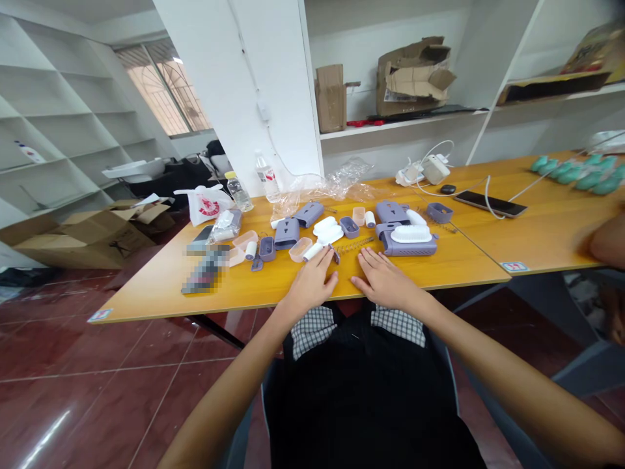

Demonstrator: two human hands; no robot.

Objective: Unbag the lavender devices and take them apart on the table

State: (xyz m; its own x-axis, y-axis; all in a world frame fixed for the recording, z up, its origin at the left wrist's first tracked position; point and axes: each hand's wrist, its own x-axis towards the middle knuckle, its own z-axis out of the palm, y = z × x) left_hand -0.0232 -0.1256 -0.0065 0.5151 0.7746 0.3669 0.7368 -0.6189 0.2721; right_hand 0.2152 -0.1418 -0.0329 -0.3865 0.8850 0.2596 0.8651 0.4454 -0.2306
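Observation:
Both palms face down at the front of the yellow wooden table (234, 291). My left hand (312, 279) lies flat, fingers stretched, its tips by a white cylinder (313, 252) and a small purple part (334, 253). My right hand (383, 277) rests with its fingers apart, just below a thin coiled spring (355, 245). Ahead of it sits a purple case with a white bristled brush (411, 234) on top. White oval pieces (328, 231), purple housings (286, 233), a small purple cup (349, 227) and a clear pinkish cup (300, 249) are spread beyond my hands.
Two bottles (267, 177) and crumpled clear plastic (349, 178) stand along the back. A white bag (208, 204) is at the left. A phone (491, 203) with a cable and a white charger (435, 169) lie at the right. Another person's arm (608, 241) shows at the right edge.

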